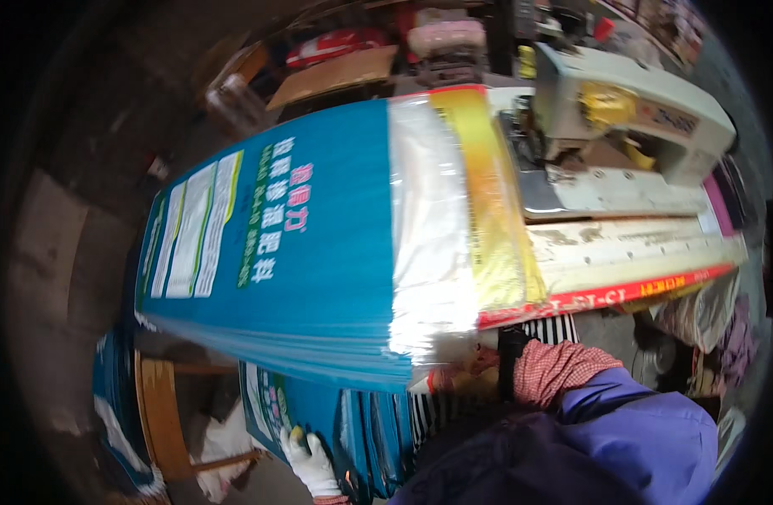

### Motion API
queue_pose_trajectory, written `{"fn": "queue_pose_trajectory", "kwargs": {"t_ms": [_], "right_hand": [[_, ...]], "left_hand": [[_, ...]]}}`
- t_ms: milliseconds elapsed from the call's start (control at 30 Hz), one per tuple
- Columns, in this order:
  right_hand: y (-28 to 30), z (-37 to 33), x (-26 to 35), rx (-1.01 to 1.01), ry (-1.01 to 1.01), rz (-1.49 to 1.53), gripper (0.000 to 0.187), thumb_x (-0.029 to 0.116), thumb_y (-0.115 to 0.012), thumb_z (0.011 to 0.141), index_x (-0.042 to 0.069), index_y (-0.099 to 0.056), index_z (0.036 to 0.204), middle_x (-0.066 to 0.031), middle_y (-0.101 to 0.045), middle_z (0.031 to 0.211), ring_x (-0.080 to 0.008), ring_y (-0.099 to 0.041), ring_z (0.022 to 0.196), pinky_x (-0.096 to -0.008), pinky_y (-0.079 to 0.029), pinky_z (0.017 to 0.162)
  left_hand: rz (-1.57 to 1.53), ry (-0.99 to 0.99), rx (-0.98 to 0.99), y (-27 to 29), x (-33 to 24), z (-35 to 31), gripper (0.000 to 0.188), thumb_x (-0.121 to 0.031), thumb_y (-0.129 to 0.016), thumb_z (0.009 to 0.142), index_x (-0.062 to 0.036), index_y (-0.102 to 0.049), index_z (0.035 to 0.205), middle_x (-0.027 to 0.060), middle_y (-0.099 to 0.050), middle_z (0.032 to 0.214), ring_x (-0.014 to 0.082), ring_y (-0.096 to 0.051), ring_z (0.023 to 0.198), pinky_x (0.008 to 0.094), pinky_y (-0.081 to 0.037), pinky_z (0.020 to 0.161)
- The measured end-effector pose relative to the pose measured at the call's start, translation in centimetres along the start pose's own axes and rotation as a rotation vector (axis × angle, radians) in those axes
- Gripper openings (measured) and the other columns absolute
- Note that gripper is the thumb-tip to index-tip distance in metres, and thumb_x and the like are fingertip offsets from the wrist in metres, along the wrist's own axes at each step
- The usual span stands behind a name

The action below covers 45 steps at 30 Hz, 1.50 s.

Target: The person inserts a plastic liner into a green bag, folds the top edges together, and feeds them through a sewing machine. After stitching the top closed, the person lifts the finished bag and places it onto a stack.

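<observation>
My left hand (309,465), in a white glove with a yellow patch by the fingertips, lies against the lower teal printed bags (310,411) near my lap. Its fingers look stretched and slightly apart. My right hand (466,376) is at the near edge of the upper stack, beside the clear plastic liner ends. Blur and shadow hide its fingers. The upper stack of flat teal bags (336,227) lies across the table, its silvery liners (428,227) sticking out toward the right. A yellow printed sheet or bag (487,202) lies beside the liners, next to the sewing machine.
The white sewing machine (656,118) stands at the right on a worn pale table (630,244) with a red front edge. A wooden frame (157,412) stands at lower left, with another teal bundle (113,379) beside it. Flattened cardboard (332,77) lies behind the stack.
</observation>
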State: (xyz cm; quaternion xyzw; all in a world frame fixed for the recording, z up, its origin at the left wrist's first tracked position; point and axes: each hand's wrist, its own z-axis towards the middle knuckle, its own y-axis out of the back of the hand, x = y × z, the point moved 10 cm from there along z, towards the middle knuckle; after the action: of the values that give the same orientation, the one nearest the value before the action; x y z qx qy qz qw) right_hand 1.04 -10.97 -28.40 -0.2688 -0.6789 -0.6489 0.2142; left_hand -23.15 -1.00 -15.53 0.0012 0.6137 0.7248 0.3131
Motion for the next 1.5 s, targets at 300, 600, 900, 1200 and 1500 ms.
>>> {"fn": "queue_pose_trajectory", "kwargs": {"t_ms": [300, 600, 900, 1200, 1500], "right_hand": [[8.1, -7.8, 5.6, 0.316, 0.107, 0.048, 0.026, 0.021, -0.05, 0.08, 0.012, -0.065, 0.1, -0.0109, -0.065, 0.096, -0.0266, -0.062, 0.087, -0.0381, -0.048, 0.073], [20.8, -10.4, -4.9, -0.516, -0.214, 1.338, 0.034, 0.034, -0.056, 0.086, 0.003, -0.064, 0.099, -0.0095, -0.065, 0.077, -0.0136, -0.061, 0.063, -0.027, -0.049, 0.057], [23.3, -6.3, -7.5, -0.531, -0.482, 0.876, 0.043, 0.046, -0.058, 0.081, 0.005, -0.068, 0.09, -0.0181, -0.065, 0.076, -0.027, -0.065, 0.068, -0.0352, -0.051, 0.062], [27.3, -5.2, -2.4, -0.623, -0.451, 0.462, 0.04, 0.042, -0.058, 0.082, 0.005, -0.066, 0.094, -0.0192, -0.065, 0.083, -0.0332, -0.063, 0.079, -0.0395, -0.049, 0.07], [26.9, -5.7, -6.4, -0.229, -0.71, -0.378, 0.022, 0.023, -0.058, 0.078, 0.006, -0.066, 0.09, -0.0164, -0.064, 0.082, -0.0322, -0.063, 0.078, -0.041, -0.05, 0.068]], "left_hand": [[-0.176, -1.033, 0.28, -5.8, -39.1, 6.9, 0.026, -0.017, -0.064, 0.078, 0.0005, -0.061, 0.096, 0.0169, -0.06, 0.108, 0.0332, -0.056, 0.096, 0.0376, -0.044, 0.086], [-0.103, -1.089, 0.344, -6.6, -38.3, 7.1, 0.009, -0.011, -0.06, 0.077, -0.0065, -0.065, 0.083, 0.0114, -0.06, 0.075, 0.031, -0.059, 0.073, 0.0371, -0.047, 0.065], [0.122, -1.342, 0.494, -5.2, -37.3, 1.2, 0.013, -0.016, -0.064, 0.079, -0.0054, -0.061, 0.085, 0.0053, -0.061, 0.073, 0.0237, -0.058, 0.063, 0.0347, -0.046, 0.058], [-0.754, -0.379, 0.717, -9.8, -33.3, 10.8, 0.018, -0.015, -0.064, 0.082, -0.0014, -0.056, 0.091, 0.0014, -0.059, 0.077, 0.0065, -0.052, 0.065, 0.0204, -0.042, 0.057], [-1.103, -0.6, 0.117, 6.5, -26.8, 17.9, 0.01, -0.011, -0.048, 0.093, -0.0043, -0.045, 0.087, 0.0036, -0.053, 0.078, 0.008, -0.048, 0.067, 0.0202, -0.04, 0.061]]}}
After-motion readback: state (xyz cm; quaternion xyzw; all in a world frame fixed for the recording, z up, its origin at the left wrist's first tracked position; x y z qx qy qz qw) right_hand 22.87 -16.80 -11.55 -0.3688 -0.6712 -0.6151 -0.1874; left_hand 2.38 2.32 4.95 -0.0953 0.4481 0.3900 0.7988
